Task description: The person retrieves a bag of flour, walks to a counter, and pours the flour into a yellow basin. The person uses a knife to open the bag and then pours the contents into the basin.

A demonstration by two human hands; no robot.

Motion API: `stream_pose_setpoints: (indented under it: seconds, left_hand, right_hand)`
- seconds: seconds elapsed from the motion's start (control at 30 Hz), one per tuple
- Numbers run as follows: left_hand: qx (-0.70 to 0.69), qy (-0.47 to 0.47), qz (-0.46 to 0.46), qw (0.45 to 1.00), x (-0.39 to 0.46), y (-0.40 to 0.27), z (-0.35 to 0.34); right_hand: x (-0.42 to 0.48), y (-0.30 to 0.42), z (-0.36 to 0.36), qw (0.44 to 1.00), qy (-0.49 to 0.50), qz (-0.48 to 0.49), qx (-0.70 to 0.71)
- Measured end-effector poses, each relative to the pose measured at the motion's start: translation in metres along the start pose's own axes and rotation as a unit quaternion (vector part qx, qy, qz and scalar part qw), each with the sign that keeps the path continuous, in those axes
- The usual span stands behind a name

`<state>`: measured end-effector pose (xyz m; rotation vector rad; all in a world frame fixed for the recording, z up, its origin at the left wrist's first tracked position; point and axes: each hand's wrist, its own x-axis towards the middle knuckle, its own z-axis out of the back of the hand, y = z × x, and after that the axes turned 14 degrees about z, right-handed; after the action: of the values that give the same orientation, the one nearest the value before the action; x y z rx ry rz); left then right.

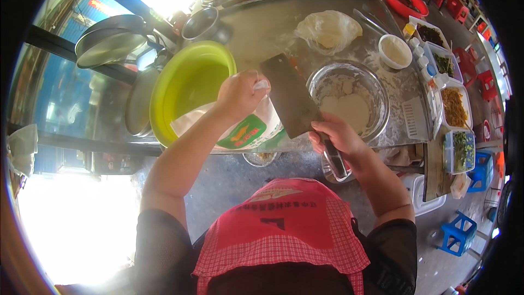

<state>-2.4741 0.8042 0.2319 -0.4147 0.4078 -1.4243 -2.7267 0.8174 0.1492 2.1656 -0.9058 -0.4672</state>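
My left hand (244, 92) grips the gathered top of a white printed sack (250, 130), raised at the counter's near edge. Part of the sack overlaps a large lime-green plastic basin (163, 90). In my right hand (337, 133) is a broad-bladed cleaver (288, 94), held by its handle with the blade pointing up and left, close beside the sack. Behind the cleaver stands a metal bowl (382, 102) with white flour or dough (348, 106) in it. The sack hides part of the basin, and its contents cannot be seen.
Farther back lies dough in a plastic bag (329, 30). A small white tub of flour (395, 51) stands near bottles (419, 57) and food containers (454, 106) at the right. A metal pot (200, 24) is behind the basin. Loose flour dusts the metal counter (262, 28).
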Motion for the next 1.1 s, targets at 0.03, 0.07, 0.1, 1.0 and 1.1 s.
stream_pose_setpoints:
  seconds: [0.03,0.07,0.1,1.0,1.1]
  left_hand:
    - [0.001,0.000,-0.010,1.000,0.001,0.001,0.000]
    - [0.002,-0.001,-0.020,1.000,0.002,0.002,0.000]
    - [-0.003,-0.006,-0.020,1.000,0.002,0.004,0.001]
    - [-0.087,-0.019,-0.012,0.996,-0.004,0.024,0.011]
    - [-0.102,-0.020,-0.032,0.994,-0.008,0.014,0.008]
  right_hand:
    - [0.000,0.001,-0.002,1.000,0.006,-0.008,0.009]
    - [-0.001,0.003,-0.005,1.000,0.011,-0.016,0.017]
    - [-0.001,0.004,-0.007,0.999,0.019,-0.025,0.026]
    - [0.011,-0.002,-0.048,0.991,0.050,-0.061,-0.109]
    - [0.022,-0.004,-0.050,0.995,0.037,-0.065,-0.063]
